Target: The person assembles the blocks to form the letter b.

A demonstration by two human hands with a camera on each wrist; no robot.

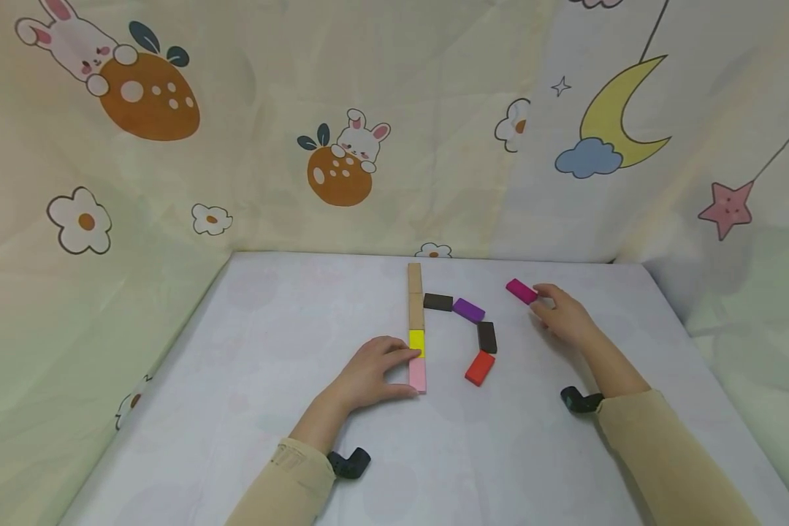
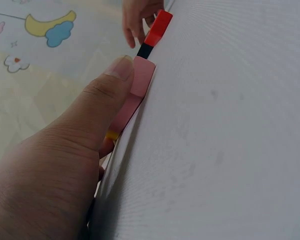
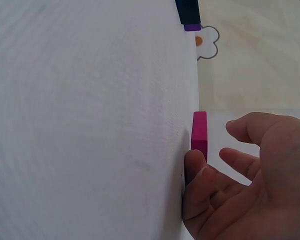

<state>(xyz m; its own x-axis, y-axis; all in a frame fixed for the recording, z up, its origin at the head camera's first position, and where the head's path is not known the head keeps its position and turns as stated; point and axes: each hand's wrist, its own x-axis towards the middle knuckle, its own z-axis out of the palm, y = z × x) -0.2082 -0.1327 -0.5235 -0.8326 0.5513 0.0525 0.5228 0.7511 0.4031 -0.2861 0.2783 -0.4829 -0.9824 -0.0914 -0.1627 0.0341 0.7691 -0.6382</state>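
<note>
My left hand (image 1: 371,372) is at the lower end of a column of blocks. Its thumb lies against the end of the pink block (image 1: 417,376), and its index fingertip overlaps the yellow block (image 1: 417,340) just above; the two digits span the pink block. My right hand (image 1: 565,318) is beside a magenta block (image 1: 521,291), fingertips right at its near end. In the right wrist view the thumb stands apart from that magenta block (image 3: 200,131), the other fingers bent low by the table.
Two wooden blocks (image 1: 415,296) top the column. From it curves a row: a dark block (image 1: 438,302), a purple block (image 1: 469,310), another dark block (image 1: 487,337) and a red block (image 1: 480,368). They lie on a white table (image 1: 250,314) before a printed cloth (image 1: 250,146).
</note>
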